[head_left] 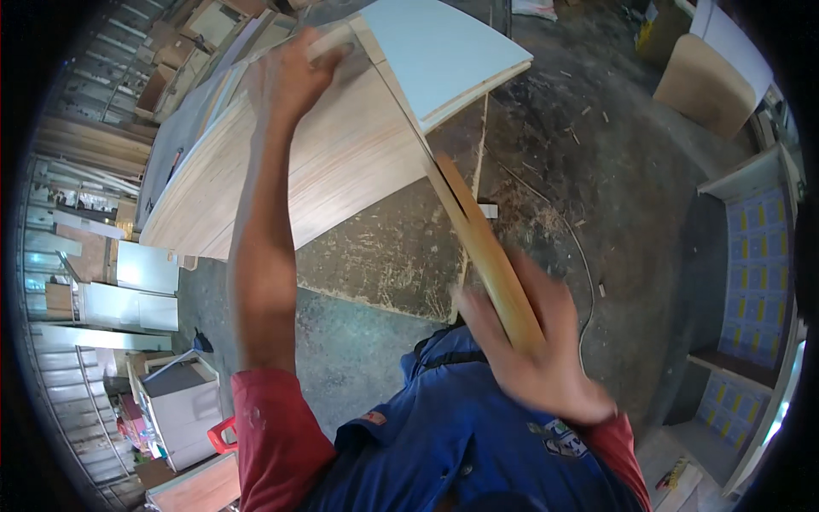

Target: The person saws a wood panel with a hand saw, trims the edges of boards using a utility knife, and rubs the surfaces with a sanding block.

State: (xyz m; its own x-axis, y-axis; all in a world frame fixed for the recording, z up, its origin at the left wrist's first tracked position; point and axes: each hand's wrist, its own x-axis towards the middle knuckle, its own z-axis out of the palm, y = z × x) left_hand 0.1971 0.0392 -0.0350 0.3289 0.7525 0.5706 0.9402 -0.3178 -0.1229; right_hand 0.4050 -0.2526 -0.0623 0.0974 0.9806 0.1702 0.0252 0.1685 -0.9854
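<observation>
My left arm reaches across a wood-grain panel [350, 154]. At the panel's far edge, my left hand [299, 77] is closed around a pale wooden strip [331, 39], thumb on the near side. My right hand [542, 337], blurred by motion, wraps around the near end of a long, rounded, yellowish wooden piece [493, 260]. This piece slants away to the upper left and narrows. A thin wooden strip [445, 198] runs beside it along the panel's right edge, with a dark gap between them. I cannot tell whether the two are joined.
A pale blue-white board [439, 55] lies right of the panel. Below is a worn, scuffed board [375, 264]. A cable [589, 273] crosses the concrete floor among wood scraps. An open shelf cabinet [712, 367] stands at right, a white cabinet [183, 414] at lower left.
</observation>
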